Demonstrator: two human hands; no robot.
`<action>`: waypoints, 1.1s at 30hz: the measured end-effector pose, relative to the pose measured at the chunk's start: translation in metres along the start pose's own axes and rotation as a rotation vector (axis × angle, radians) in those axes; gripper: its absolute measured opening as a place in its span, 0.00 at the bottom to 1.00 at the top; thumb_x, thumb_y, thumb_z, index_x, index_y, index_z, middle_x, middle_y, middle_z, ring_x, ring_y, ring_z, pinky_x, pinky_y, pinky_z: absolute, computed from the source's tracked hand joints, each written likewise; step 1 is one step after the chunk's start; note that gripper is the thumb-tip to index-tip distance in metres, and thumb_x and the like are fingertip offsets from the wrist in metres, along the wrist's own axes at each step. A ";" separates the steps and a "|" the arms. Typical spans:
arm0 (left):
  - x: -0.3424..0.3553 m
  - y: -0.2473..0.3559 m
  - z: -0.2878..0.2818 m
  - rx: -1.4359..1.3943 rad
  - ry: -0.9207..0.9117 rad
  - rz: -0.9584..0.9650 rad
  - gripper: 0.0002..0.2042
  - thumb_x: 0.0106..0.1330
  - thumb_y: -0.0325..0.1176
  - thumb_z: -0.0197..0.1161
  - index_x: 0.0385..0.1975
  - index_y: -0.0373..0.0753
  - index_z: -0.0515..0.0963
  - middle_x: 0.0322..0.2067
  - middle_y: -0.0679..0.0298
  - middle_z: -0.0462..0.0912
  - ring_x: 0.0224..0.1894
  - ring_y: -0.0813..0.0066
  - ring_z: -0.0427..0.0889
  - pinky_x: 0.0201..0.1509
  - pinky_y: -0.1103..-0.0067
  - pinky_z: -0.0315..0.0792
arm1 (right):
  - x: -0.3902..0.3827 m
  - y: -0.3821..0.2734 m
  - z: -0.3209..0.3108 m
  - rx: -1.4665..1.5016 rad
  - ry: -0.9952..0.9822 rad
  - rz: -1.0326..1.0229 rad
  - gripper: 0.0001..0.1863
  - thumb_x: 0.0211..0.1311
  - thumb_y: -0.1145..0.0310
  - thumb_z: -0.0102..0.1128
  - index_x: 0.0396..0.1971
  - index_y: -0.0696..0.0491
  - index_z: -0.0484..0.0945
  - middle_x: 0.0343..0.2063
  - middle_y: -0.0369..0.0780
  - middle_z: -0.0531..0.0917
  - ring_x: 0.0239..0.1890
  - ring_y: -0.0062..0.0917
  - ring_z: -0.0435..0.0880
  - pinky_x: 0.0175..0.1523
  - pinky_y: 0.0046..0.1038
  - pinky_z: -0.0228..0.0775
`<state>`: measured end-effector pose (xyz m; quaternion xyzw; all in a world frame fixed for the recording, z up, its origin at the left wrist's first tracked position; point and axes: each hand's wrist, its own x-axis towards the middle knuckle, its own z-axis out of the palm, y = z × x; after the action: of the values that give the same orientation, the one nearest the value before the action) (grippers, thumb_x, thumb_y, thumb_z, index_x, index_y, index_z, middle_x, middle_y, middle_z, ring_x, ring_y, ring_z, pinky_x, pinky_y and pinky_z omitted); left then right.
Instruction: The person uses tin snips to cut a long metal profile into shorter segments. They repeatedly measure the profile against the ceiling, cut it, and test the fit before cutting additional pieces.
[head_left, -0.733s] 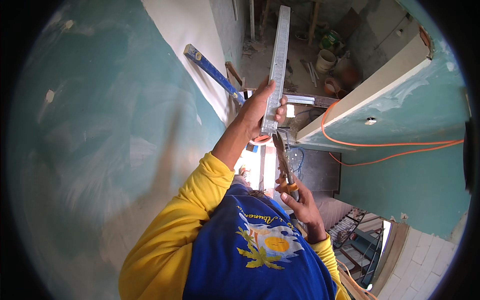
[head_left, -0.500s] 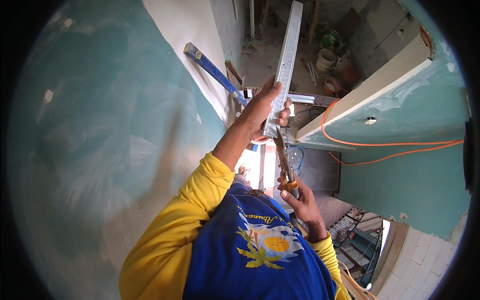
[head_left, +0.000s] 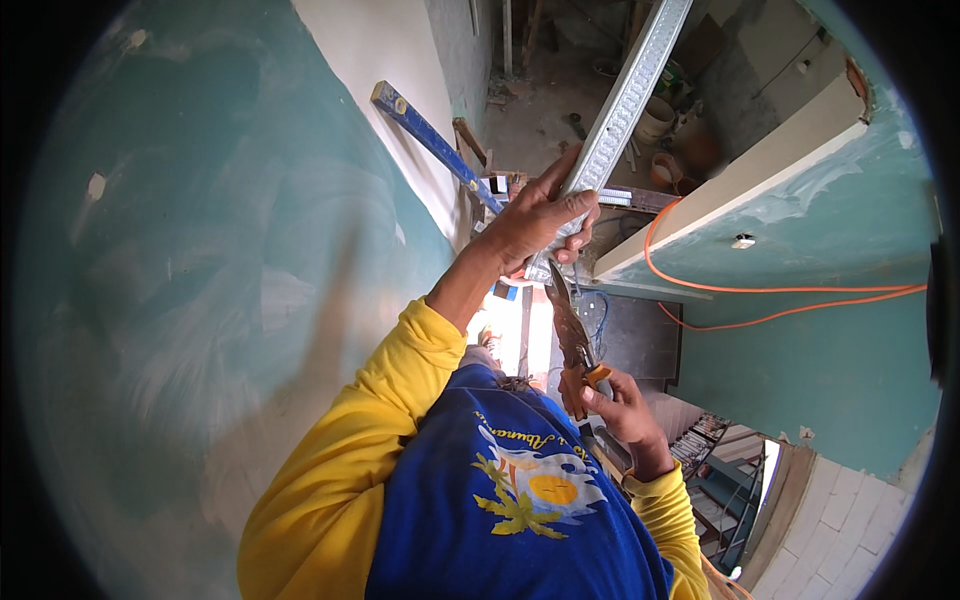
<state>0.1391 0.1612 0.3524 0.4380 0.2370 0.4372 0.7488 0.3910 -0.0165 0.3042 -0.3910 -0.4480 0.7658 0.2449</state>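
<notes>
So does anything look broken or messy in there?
Yes: the pale wall edge looks ragged and brown at its upper right end, maybe chipped. Also, an orange cord loops loosely across the green wall, which looks untidy.

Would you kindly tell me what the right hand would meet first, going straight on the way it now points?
Led by the snips, the right hand would probably first meet the metal channel in the left hand, near its lower end, though depth is unclear.

An indoor building site is indicated by green walls smeared with white, a blue level seen near one, buckets set on a littered floor, and an orange cord stretched across another wall
</notes>
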 end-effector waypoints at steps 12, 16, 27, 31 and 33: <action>-0.001 -0.005 -0.006 -0.100 0.082 -0.034 0.35 0.82 0.42 0.58 0.83 0.60 0.48 0.35 0.64 0.72 0.28 0.81 0.74 0.26 0.84 0.71 | 0.009 0.000 0.006 -0.243 0.092 -0.029 0.26 0.75 0.57 0.66 0.64 0.58 0.77 0.51 0.41 0.87 0.54 0.25 0.84 0.56 0.30 0.74; -0.003 -0.005 -0.008 -0.058 0.025 -0.076 0.36 0.82 0.43 0.58 0.84 0.60 0.47 0.36 0.65 0.72 0.28 0.82 0.73 0.25 0.85 0.71 | 0.006 0.009 -0.011 -0.118 -0.040 0.045 0.37 0.73 0.62 0.69 0.77 0.55 0.66 0.60 0.45 0.84 0.60 0.29 0.83 0.69 0.35 0.70; 0.000 -0.007 -0.013 -0.028 -0.102 -0.132 0.37 0.82 0.42 0.60 0.84 0.58 0.46 0.35 0.66 0.74 0.26 0.82 0.74 0.24 0.83 0.72 | 0.008 -0.008 -0.012 -0.251 -0.042 0.044 0.29 0.74 0.61 0.67 0.70 0.57 0.75 0.48 0.41 0.89 0.53 0.26 0.85 0.62 0.32 0.74; -0.002 -0.005 -0.010 -0.047 -0.172 -0.151 0.37 0.82 0.42 0.60 0.84 0.58 0.46 0.35 0.66 0.74 0.25 0.82 0.73 0.24 0.82 0.71 | 0.008 0.009 -0.019 -0.034 -0.154 0.032 0.24 0.74 0.59 0.68 0.62 0.58 0.81 0.45 0.41 0.89 0.49 0.25 0.86 0.57 0.30 0.75; -0.001 -0.007 -0.008 -0.043 -0.147 -0.146 0.37 0.82 0.43 0.59 0.84 0.58 0.46 0.34 0.66 0.74 0.24 0.82 0.73 0.24 0.82 0.71 | 0.006 0.002 -0.015 0.151 -0.183 0.031 0.22 0.74 0.57 0.68 0.58 0.58 0.83 0.45 0.41 0.89 0.49 0.25 0.86 0.57 0.30 0.75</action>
<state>0.1359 0.1623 0.3420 0.4345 0.2033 0.3533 0.8032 0.3996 -0.0053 0.2961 -0.3070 -0.4035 0.8335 0.2197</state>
